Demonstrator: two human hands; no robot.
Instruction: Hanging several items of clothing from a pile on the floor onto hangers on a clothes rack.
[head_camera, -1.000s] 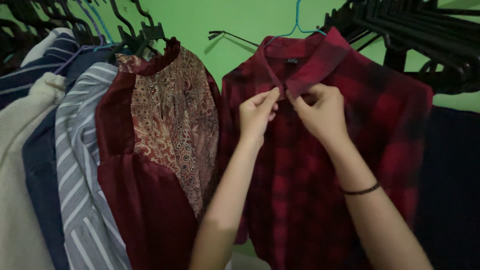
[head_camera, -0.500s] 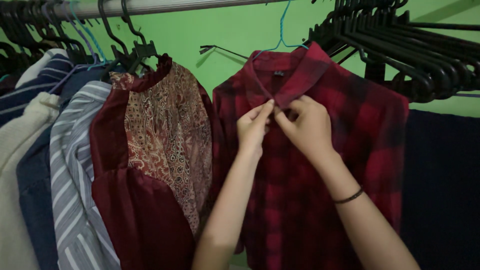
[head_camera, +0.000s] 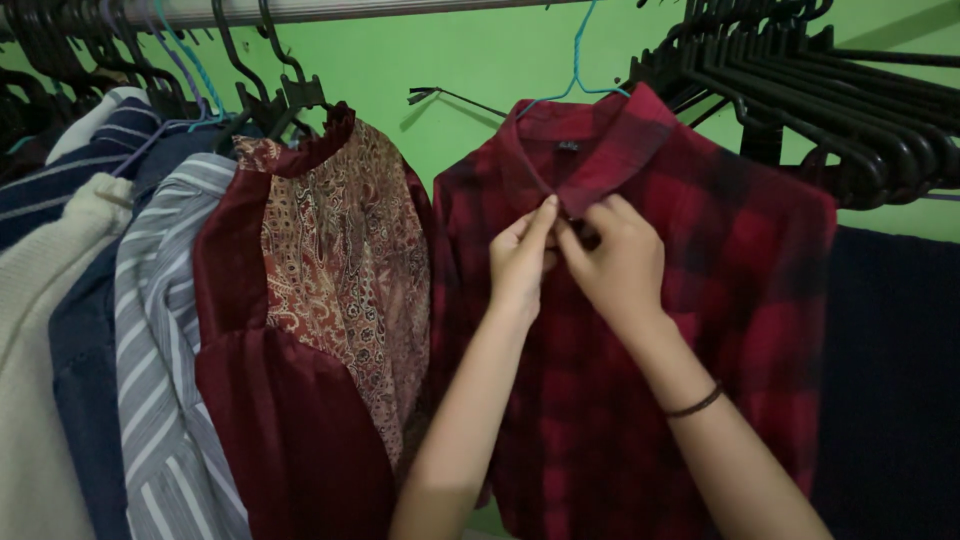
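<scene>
I am pinching the plaid shirt (head_camera: 700, 260) placket under the collar, left hand (head_camera: 520, 255) and right hand (head_camera: 620, 262) both closed on cloth, steadying it on its hanger (head_camera: 578, 75).

A narrow gap of green wall (head_camera: 470, 90) lay open between the maroon paisley blouse (head_camera: 330, 280) on the left and the red plaid shirt (head_camera: 720, 300) on the right. Left of the blouse, packed garments closed the rail (head_camera: 330, 10). At upper right, a cluster of black hangers (head_camera: 830, 100) blocked the way, with dark cloth (head_camera: 890, 380) hanging below.
</scene>
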